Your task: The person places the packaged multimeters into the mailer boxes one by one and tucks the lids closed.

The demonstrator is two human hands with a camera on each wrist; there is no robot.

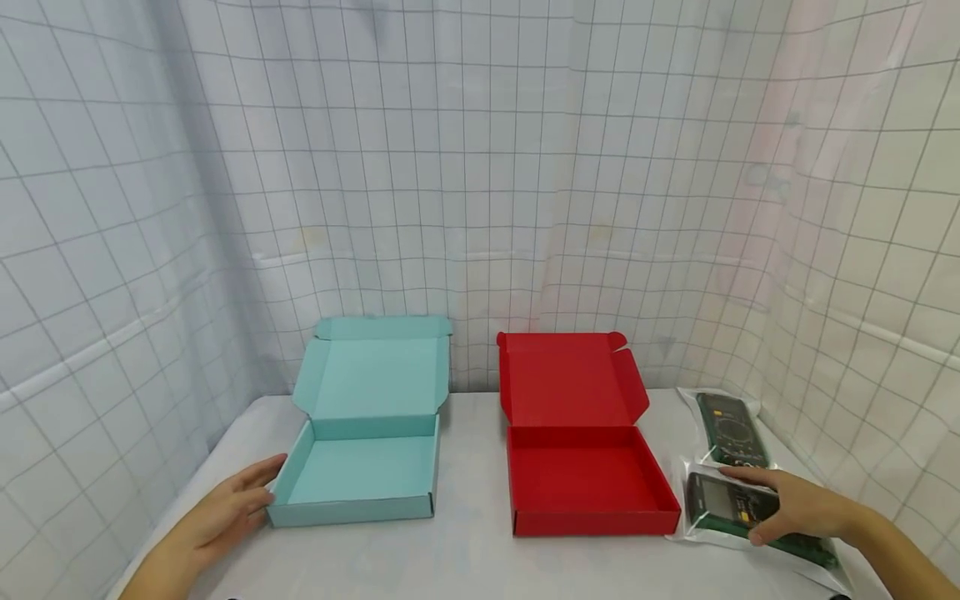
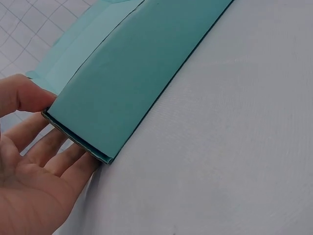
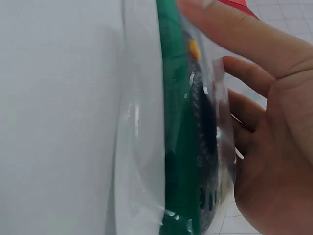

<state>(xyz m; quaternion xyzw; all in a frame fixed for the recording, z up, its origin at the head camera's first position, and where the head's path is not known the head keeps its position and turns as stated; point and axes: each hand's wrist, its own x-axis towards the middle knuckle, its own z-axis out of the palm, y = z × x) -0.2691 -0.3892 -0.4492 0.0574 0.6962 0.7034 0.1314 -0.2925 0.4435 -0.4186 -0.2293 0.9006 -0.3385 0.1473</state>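
At the left stands a teal cardboard box [image 1: 348, 510] with its lid up. My left hand [image 1: 228, 508] rests against its left wall; in the left wrist view the thumb touches the top edge at the corner, and the other fingers lie along the outer side. A bagged green-and-black multimeter [image 1: 716, 500] lies at the right in clear plastic. My right hand [image 1: 806, 502] spans it from above, thumb on the near side and fingers on the far side. In the right wrist view the meter's green edge [image 3: 178, 147] shows through the plastic.
Right of the teal box stands an open red cardboard box [image 1: 596, 523], its lid raised. A second bagged multimeter [image 1: 731, 429] lies behind the first. Gridded white curtains [image 1: 510, 183] hang behind and at both sides of the white table [image 1: 472, 550].
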